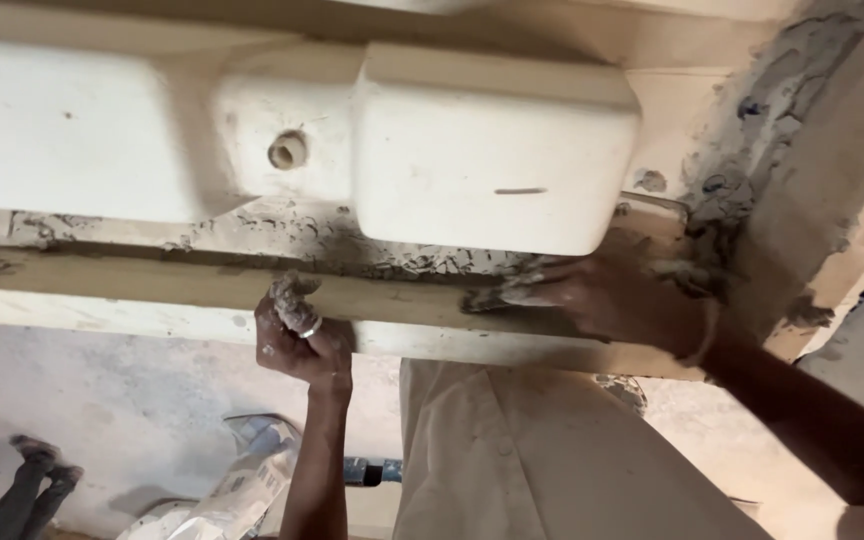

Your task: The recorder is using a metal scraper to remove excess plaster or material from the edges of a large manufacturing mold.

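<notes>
A long wooden batten (392, 300) runs left to right across the middle of the view, its long axis nearly level and dipping slightly toward the right, where it ends against a rough plastered wall (802, 200). It lies just below a white ceramic basin (492, 150), seen from its underside, and along a band of grey mortar (352, 245) smeared between the two. The left hand (302, 335) grips the near edge of the batten from below, fingers curled together over the wood and caked with mortar, a ring on one of them. The right hand (602, 295) lies flat along the batten further right, under the boxy part of the basin; its fingers are stretched out and close together, pointing left along the wood, their tips coated in grey paste. A bracelet sits on the right wrist. A small round hole (288, 150) shows in the basin's underside to the left of the boxy part. Nearer, the person's pale shirt (552, 460) fills the lower middle. On the floor at lower left lies a crumpled sack (242, 480), and at the far left edge stands another person's foot (37, 465).
</notes>
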